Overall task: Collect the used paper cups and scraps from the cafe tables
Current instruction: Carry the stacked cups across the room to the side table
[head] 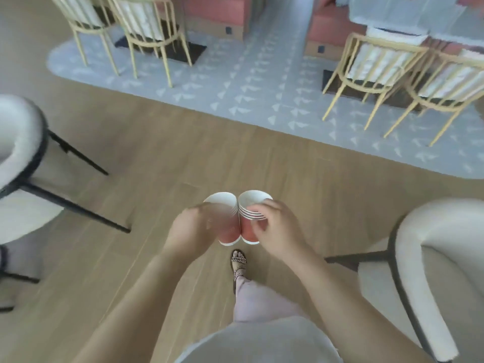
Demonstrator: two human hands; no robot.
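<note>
Hands (275, 229) grip cups (248, 231) (rims touching); chairs (429, 260) flank.

open: wood floor (183, 153) ahead | blocked: left armchair (18, 142), right armchair (432, 244) flanking | far: wire chairs (366, 69)

Bright, even daylight with faint shadows; motion blur smears the left hand (190, 231), and edges bow outward

Frame centre: left hand (192, 229) grips one red cup stack (227, 221), right hand (275, 226) grips another (250, 221), stacks touching. Both blurred, over wood floor (162, 158).
</note>
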